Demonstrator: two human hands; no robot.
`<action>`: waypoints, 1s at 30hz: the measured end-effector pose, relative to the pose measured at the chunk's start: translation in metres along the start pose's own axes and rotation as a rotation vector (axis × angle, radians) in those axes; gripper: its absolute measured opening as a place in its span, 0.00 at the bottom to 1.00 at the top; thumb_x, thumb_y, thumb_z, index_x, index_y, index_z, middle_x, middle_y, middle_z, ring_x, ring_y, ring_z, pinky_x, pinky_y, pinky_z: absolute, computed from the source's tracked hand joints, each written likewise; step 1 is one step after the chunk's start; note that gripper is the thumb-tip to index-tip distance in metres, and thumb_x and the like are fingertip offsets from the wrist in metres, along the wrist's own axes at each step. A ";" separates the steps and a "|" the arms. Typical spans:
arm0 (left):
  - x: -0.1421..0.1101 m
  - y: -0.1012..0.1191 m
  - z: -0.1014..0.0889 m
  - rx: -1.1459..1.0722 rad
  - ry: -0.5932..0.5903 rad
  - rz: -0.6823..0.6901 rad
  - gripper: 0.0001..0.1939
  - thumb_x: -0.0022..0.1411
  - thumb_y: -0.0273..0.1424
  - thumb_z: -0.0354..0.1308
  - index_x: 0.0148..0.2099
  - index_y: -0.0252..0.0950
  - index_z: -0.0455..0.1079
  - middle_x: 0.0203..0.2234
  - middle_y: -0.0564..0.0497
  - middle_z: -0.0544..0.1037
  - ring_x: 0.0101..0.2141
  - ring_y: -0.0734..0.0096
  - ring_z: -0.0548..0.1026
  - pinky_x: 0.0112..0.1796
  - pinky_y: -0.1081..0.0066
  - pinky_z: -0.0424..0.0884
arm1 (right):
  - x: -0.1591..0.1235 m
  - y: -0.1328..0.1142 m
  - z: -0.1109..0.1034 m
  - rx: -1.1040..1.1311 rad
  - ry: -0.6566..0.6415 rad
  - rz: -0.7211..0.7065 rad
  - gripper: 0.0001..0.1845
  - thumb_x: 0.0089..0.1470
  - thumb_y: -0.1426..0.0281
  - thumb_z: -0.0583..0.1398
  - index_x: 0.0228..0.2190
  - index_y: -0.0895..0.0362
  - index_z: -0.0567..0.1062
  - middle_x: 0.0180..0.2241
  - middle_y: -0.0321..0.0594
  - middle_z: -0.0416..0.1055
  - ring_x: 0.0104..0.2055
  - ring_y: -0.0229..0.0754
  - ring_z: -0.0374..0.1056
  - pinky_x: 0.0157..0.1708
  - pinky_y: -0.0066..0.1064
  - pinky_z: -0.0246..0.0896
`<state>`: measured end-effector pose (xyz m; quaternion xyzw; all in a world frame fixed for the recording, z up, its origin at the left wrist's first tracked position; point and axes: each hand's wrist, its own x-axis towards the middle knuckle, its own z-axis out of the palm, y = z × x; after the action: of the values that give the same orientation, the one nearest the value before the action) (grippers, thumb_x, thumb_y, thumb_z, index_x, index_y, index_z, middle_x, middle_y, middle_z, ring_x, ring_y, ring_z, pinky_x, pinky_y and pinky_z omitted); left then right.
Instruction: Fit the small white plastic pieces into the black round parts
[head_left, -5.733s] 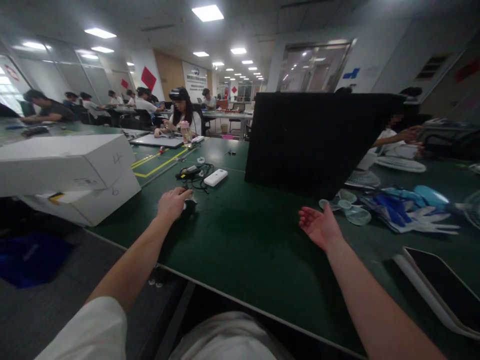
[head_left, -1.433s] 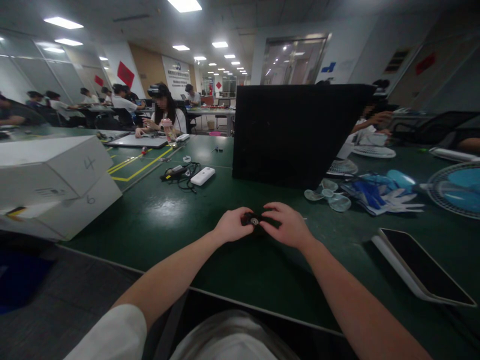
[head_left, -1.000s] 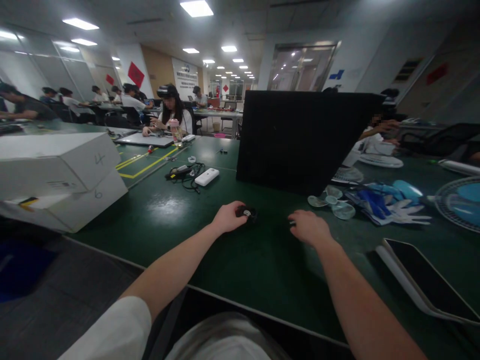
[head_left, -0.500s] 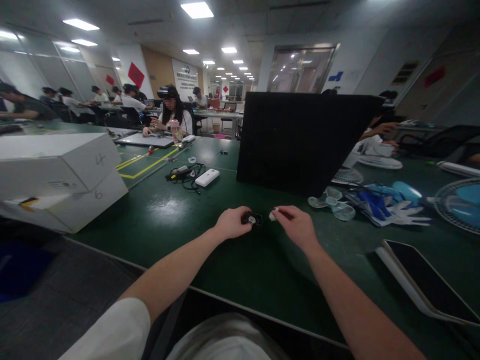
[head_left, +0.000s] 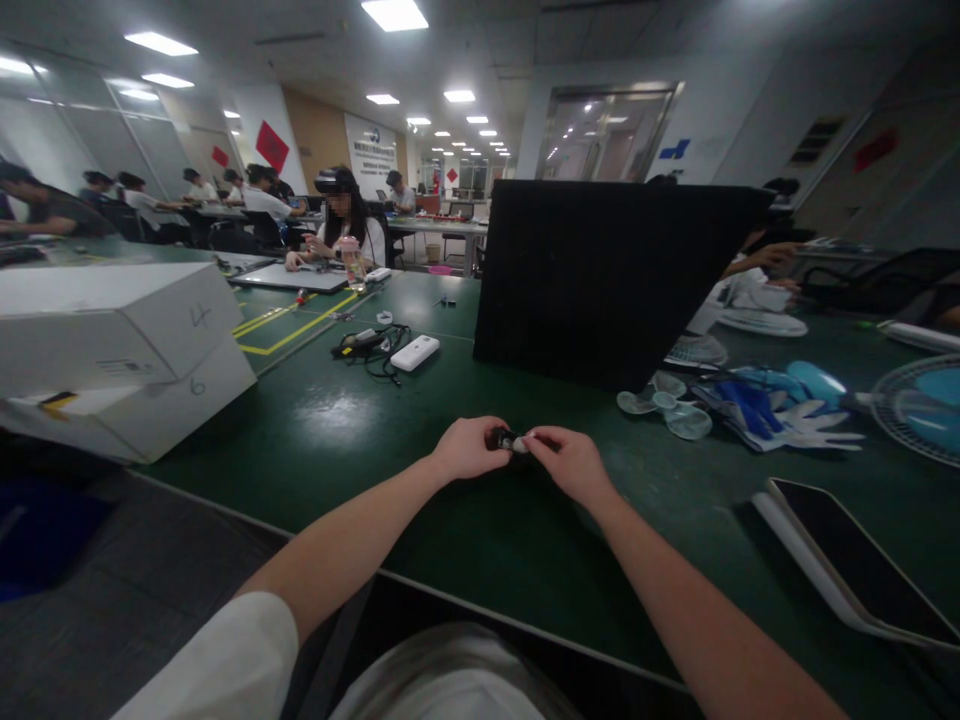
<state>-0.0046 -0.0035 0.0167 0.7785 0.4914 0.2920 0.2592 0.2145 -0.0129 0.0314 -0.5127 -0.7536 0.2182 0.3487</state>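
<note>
- Your left hand grips a black part, over the green counter
- Your right hand pinches a small white piece right by it
- Black panel behind; ceiling lights on

From here I see my right hand has closed the gap, bringing its small white piece right up to the black part.
</note>
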 end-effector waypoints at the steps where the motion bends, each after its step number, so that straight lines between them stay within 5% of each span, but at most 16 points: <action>1: 0.000 0.000 0.000 -0.015 -0.011 -0.002 0.21 0.56 0.38 0.64 0.52 0.42 0.76 0.35 0.52 0.82 0.34 0.66 0.80 0.42 0.68 0.75 | 0.000 0.000 0.001 0.011 -0.029 0.006 0.12 0.57 0.60 0.63 0.34 0.53 0.83 0.32 0.39 0.80 0.32 0.46 0.74 0.33 0.37 0.66; 6: 0.003 -0.003 -0.001 -0.080 0.011 -0.068 0.23 0.57 0.40 0.65 0.54 0.39 0.75 0.39 0.49 0.82 0.37 0.65 0.80 0.41 0.68 0.75 | 0.009 0.014 -0.013 0.297 0.099 0.133 0.23 0.52 0.50 0.66 0.39 0.55 0.82 0.29 0.40 0.78 0.29 0.43 0.70 0.30 0.35 0.65; 9: 0.005 -0.004 -0.004 -0.107 0.004 -0.118 0.25 0.58 0.41 0.65 0.56 0.38 0.74 0.41 0.47 0.82 0.39 0.64 0.80 0.41 0.67 0.75 | 0.021 0.039 -0.033 0.687 0.264 0.392 0.33 0.58 0.40 0.55 0.35 0.57 0.81 0.25 0.42 0.75 0.24 0.39 0.66 0.23 0.32 0.61; 13: 0.006 -0.007 -0.006 -0.154 -0.022 -0.139 0.26 0.59 0.42 0.64 0.57 0.38 0.74 0.43 0.45 0.81 0.40 0.63 0.79 0.41 0.65 0.75 | 0.032 0.075 -0.052 1.000 0.262 0.709 0.37 0.64 0.42 0.43 0.32 0.56 0.77 0.20 0.41 0.70 0.19 0.38 0.61 0.17 0.31 0.56; 18: 0.006 -0.008 -0.006 -0.209 -0.035 -0.140 0.27 0.59 0.42 0.64 0.58 0.38 0.73 0.45 0.45 0.81 0.42 0.62 0.79 0.40 0.66 0.75 | 0.033 0.093 -0.057 1.165 0.232 0.719 0.36 0.65 0.43 0.41 0.34 0.56 0.75 0.21 0.42 0.71 0.20 0.40 0.64 0.18 0.32 0.59; 30: 0.005 -0.006 -0.008 -0.247 -0.074 -0.155 0.29 0.60 0.43 0.65 0.60 0.38 0.71 0.48 0.42 0.80 0.45 0.59 0.79 0.41 0.64 0.76 | 0.031 0.093 -0.057 1.164 0.214 0.695 0.36 0.64 0.42 0.43 0.34 0.57 0.76 0.23 0.43 0.71 0.21 0.41 0.65 0.19 0.32 0.59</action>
<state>-0.0118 0.0042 0.0189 0.7109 0.5004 0.3002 0.3926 0.3076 0.0492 0.0148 -0.4723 -0.2669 0.6352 0.5498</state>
